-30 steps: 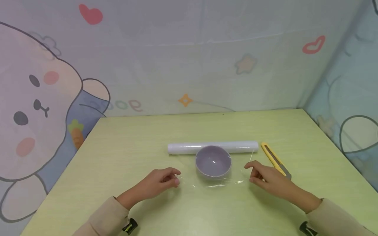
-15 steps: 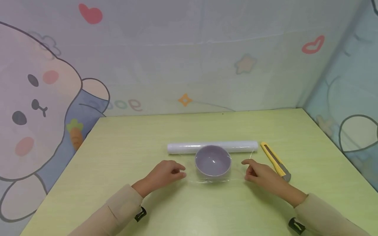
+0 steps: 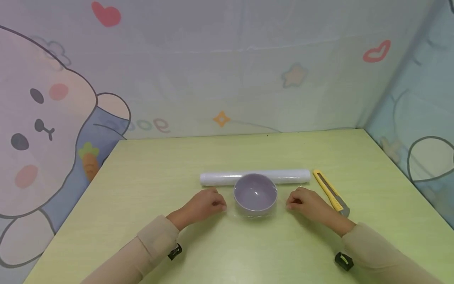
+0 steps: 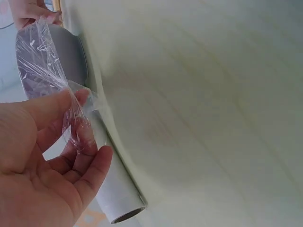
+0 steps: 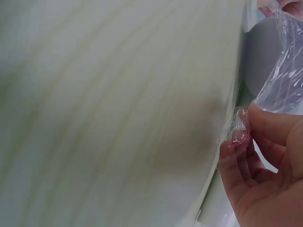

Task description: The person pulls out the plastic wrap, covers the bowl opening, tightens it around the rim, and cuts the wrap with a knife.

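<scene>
A purple bowl stands upright on the table with clear cling film stretched over its top. To the bowl's left, my left hand pinches one edge of the film between thumb and fingers. My right hand pinches the film on the opposite side, where it gathers in creases at the fingertips in the right wrist view. Just behind the bowl lies a white roll of cling film, partly hidden by it.
A yellow and grey utility knife lies to the right of the roll, close behind my right hand. The pale green table ends at a cartoon-printed backdrop.
Both hands have moved in toward the bowl, and their fingers have closed more tightly on the film. The film's front edge has drawn back toward the bowl. Bowl, roll and knife stay in place.
</scene>
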Action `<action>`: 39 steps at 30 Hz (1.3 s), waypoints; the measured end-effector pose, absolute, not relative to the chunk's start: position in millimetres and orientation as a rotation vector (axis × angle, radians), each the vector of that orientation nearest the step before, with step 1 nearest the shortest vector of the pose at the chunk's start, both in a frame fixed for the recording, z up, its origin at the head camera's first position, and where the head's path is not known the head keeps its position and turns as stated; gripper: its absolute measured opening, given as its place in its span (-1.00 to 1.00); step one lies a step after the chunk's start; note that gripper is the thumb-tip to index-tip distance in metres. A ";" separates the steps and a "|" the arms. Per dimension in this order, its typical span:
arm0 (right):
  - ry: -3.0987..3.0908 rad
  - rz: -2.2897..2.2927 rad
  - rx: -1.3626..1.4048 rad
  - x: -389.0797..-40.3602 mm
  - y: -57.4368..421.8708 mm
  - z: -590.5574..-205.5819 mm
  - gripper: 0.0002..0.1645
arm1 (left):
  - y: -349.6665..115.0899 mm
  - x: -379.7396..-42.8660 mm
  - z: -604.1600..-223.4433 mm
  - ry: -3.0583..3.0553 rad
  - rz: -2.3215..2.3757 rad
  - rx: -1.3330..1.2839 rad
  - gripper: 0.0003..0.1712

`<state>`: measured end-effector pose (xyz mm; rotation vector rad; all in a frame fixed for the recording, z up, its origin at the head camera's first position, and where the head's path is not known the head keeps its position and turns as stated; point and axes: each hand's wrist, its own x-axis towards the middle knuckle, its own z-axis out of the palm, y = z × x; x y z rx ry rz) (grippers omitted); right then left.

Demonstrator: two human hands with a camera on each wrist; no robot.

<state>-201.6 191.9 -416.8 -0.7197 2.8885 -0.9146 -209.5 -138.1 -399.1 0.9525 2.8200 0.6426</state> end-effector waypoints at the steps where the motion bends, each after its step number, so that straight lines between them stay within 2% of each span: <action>1: 2.904 -0.910 -0.714 -202.7 190.7 -418.4 -0.93 | -136.7 -210.0 -398.9 2.829 0.634 0.956 -0.90; 12: 2.924 -0.894 -0.676 -205.0 177.8 -412.0 -0.95 | -130.3 -215.2 -398.4 2.890 0.644 0.969 -0.90; 21: 2.881 -0.872 -0.678 -213.2 177.0 -407.4 -0.93 | -131.4 -219.8 -398.3 2.709 0.789 0.776 -0.77; 30: 2.909 -0.873 -0.664 -218.6 166.1 -407.5 -0.93 | -119.3 -224.6 -397.4 2.746 0.768 0.818 -0.76; 35: 3.012 -0.745 -0.566 -217.1 159.3 -407.8 -0.92 | -116.0 -224.6 -397.0 2.738 0.824 0.843 -0.66; 39: 3.024 -0.722 -0.495 -216.0 155.4 -406.2 -0.90 | -114.3 -224.9 -396.9 2.739 0.823 0.863 -0.69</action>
